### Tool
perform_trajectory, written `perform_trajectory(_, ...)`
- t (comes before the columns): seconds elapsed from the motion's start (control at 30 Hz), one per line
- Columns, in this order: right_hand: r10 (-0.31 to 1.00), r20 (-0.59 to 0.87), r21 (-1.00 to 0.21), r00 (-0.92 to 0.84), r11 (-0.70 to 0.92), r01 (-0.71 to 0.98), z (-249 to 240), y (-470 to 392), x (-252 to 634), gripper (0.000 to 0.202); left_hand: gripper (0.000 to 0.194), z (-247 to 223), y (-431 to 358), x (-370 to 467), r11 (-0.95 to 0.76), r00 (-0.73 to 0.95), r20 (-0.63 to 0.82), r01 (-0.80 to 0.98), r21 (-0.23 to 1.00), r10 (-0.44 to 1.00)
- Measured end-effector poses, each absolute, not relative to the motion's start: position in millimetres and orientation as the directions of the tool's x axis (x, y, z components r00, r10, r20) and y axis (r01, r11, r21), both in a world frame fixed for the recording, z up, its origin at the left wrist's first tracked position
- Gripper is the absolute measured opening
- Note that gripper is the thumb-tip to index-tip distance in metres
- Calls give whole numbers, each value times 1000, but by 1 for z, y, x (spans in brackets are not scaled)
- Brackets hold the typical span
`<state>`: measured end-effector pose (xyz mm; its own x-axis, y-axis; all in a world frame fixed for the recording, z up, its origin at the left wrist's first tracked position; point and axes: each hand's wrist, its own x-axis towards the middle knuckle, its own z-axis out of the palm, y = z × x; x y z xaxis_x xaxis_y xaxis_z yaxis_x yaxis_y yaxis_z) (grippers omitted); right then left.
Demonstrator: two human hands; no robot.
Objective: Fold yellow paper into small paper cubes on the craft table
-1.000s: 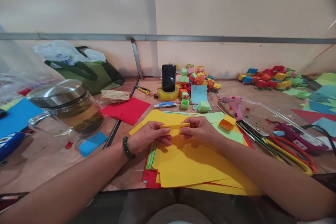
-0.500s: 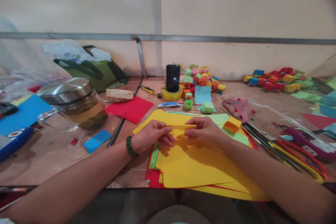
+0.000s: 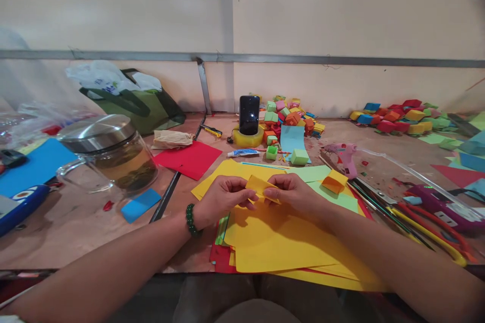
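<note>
Between my two hands is a small piece of folded yellow paper (image 3: 258, 185), tilted and held just above a stack of coloured sheets. My left hand (image 3: 229, 195), with a dark green bead bracelet at the wrist, pinches its left end. The fingers of my right hand (image 3: 290, 191) grip its right end, thumb in front. Beneath them lies the yellow sheet (image 3: 280, 247) on top of the stack. An open yellow paper cube (image 3: 335, 180) rests on light green paper (image 3: 312, 173) to the right of my right hand.
A glass teapot (image 3: 109, 154) with a metal lid stands on the left. A phone (image 3: 249, 115) leans upright in a tape roll (image 3: 248, 137), beside a heap of paper cubes (image 3: 292, 116). A pink glue gun (image 3: 346, 156), scissors (image 3: 428, 232) and purple power strip (image 3: 435, 204) lie right.
The yellow paper has turned from a level, narrow strip to a slanted piece showing more of its face. My hands have moved slightly closer together around it.
</note>
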<state>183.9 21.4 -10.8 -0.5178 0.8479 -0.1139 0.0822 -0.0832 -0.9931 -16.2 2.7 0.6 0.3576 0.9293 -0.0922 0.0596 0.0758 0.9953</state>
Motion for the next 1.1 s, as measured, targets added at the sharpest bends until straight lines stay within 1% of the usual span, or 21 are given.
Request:
perform_trajectory(0.17,816,-93,-995,-571,-60,78,-12,23,185,45,36,0,0,-17,69,398,-70,15,997,915)
perform_trajectory(0.3,806,-126,-991,-579,-72,116,-11,25,187,47,44,-5,3,-22,124,425,-95,-42,991,900)
perform_trajectory(0.4,783,-150,-986,-604,-75,148,-9,24,187,48,48,-8,5,-24,148,431,-136,6,989,892)
perform_trajectory(0.5,784,-152,-985,-601,-74,153,-8,24,187,46,46,-8,4,-23,114,444,-142,90,989,885)
perform_trajectory(0.6,785,-170,-983,-596,-89,163,-8,25,188,47,46,-8,2,-21,85,451,-136,132,988,882)
perform_trajectory(0.7,769,-177,-981,-614,-89,171,-10,27,190,47,45,-8,1,-21,88,471,-138,127,988,871)
perform_trajectory(0.87,718,-174,-983,-674,-88,159,-8,28,192,46,45,-4,1,-23,155,482,-146,20,988,864)
perform_trajectory(0.97,695,-161,-983,-700,-49,177,-6,27,192,47,42,-2,2,-22,157,457,-169,64,986,873)
perform_trajectory(1.1,683,-188,-972,-706,-26,234,-6,26,191,48,34,-2,3,-20,148,434,-184,115,982,882)
